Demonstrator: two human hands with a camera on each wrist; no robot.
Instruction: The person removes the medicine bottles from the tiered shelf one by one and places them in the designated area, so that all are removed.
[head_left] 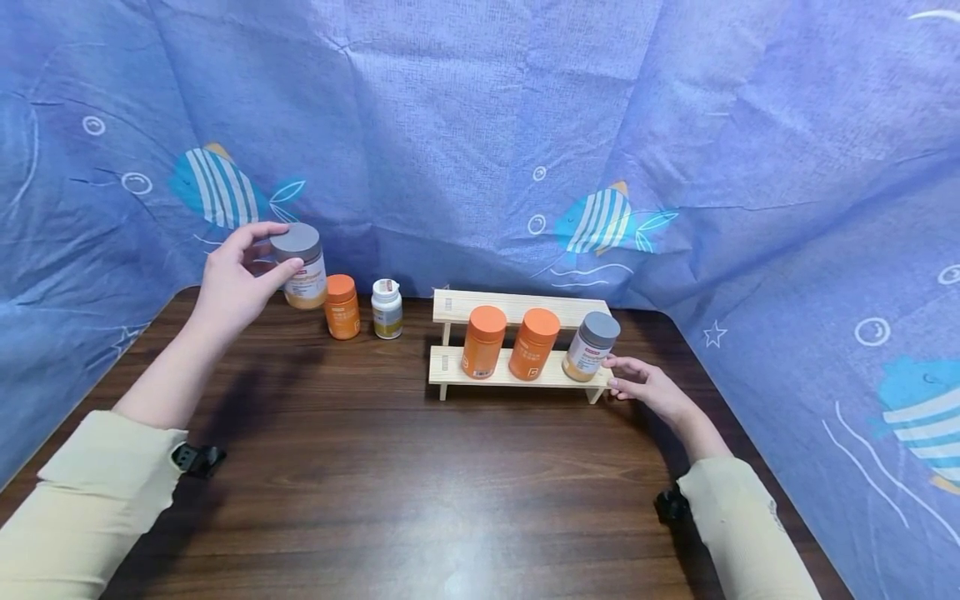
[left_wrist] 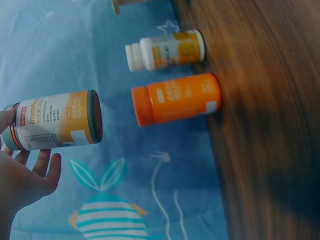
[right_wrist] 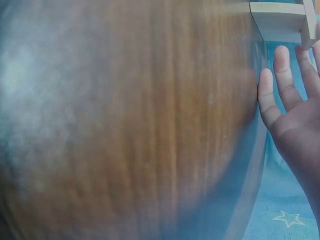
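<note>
My left hand (head_left: pixel 238 279) grips a grey-lidded supplement jar (head_left: pixel 306 279) by its lid, raised above the table's back left. In the left wrist view that jar (left_wrist: pixel 57 121) shows its white and yellow label. Just right of it stand an orange bottle (head_left: pixel 342 308) and a small white bottle (head_left: pixel 387 310). My right hand (head_left: pixel 652 390) holds the right end of a two-tier wooden rack (head_left: pixel 495 382); the right wrist view hides its thumb. Two orange jars (head_left: pixel 483 343) and another grey-lidded jar (head_left: pixel 591 346) stand on the rack's lower tier.
A dark wooden table (head_left: pixel 450 475) lies under everything. Behind it and along its sides hangs a blue cloth (head_left: pixel 465 150) printed with fish. The rack's upper tier (head_left: pixel 525 308) is bare wood.
</note>
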